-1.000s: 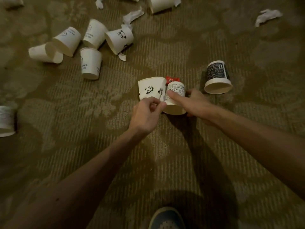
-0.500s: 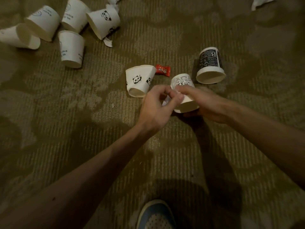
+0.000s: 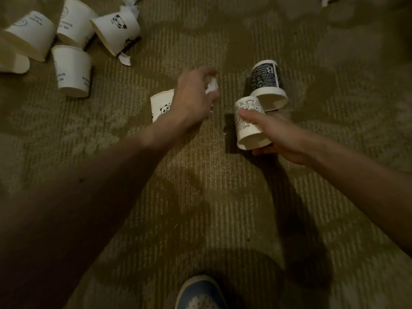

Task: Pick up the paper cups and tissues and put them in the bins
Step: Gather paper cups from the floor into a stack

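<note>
Left hand (image 3: 192,98) pinches a crumpled white tissue (image 3: 211,85); right hand (image 3: 275,136) grips a tapered, doodle-printed paper cup (image 3: 248,120).

— What is the person wearing?
— Little shows. The left forearm (image 3: 100,186) and the right forearm (image 3: 356,166) are bare right up to the edge of view, and the left hand (image 3: 191,101) and right hand (image 3: 274,134) are bare too.
— Any marks?
— One small dark spot (image 3: 81,180) on the left forearm.
— And the feet?
— One shoe (image 3: 200,293) at the bottom edge: a rounded blue toe, with a pale panel behind it dotted with small holes.
</note>
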A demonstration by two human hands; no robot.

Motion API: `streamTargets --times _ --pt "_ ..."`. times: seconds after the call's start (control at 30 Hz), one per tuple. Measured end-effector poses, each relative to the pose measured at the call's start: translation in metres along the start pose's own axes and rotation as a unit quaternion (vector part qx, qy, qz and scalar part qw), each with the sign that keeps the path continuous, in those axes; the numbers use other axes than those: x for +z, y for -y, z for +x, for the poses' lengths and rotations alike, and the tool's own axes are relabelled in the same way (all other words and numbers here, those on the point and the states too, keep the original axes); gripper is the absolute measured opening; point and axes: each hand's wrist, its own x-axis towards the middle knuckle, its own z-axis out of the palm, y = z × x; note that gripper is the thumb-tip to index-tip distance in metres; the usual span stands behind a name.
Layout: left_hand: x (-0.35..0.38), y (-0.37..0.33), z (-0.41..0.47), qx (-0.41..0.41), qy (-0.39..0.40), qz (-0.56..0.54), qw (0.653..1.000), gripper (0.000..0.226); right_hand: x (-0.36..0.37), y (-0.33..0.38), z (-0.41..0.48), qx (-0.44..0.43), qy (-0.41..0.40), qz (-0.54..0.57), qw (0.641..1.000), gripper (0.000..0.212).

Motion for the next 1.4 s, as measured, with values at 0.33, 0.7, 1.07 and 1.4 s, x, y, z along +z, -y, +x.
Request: streamTargets --times 0.33,0.7,1.07,1.4 --pt "0.036 0.002 -0.003 -0.011 -0.013 0.141 0.99 0.032 0.003 -0.009 0.002 -0.005 -0.027 -0.016 0.999 0.048" --pt "0.024 0.018 -0.061 -0.115 0.058 -0.086 0.988 0.016 0.006 -0.008 -0.002 -0.003 -0.04 -0.022 0.999 0.048" --pt "-0.039 0.045 -0.096 -0.129 0.02 -0.284 0.95 0.031 0.03 0.008 -0.003 0.019 -0.005 0.022 1.0 0.049" --pt "-0.053 0.087 -0.055 -0.224 -0.118 -0.221 0.942 0.041 0.08 0.042 0.009 -0.005 0.089 0.053 0.995 0.04"
